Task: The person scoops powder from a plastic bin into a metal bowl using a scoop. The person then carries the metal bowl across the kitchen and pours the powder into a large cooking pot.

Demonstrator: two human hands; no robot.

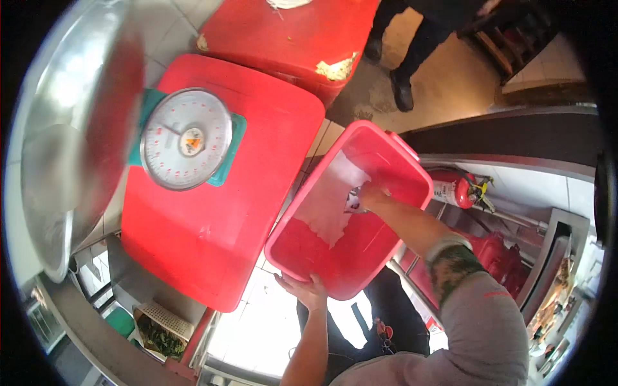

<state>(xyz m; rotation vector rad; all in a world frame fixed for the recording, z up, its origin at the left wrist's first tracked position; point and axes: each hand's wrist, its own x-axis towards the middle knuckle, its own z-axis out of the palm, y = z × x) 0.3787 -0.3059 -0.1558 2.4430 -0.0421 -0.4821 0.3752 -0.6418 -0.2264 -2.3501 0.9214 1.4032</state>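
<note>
A pink plastic bin (402,193) is tilted in front of me, with a mass of white powder (328,193) spread over part of its inside. My left hand (306,292) grips the bin's near rim, fingers outside and thumb at the edge. Inside the bin, my right hand (373,195) is closed at the edge of the powder. A small shiny, partly dark thing (353,199) shows beside its fingers, too little visible to name. Left of the bin, a dial scale (187,139) with a large metal pan (84,141) stands on a red lid (193,238).
Another red container (283,38) with pale residue stands beyond. A person's dark-clad legs (412,55) are at the far side. On the right are a fire extinguisher (454,190) and a metal frame. A basket of green leaves (161,338) sits lower left.
</note>
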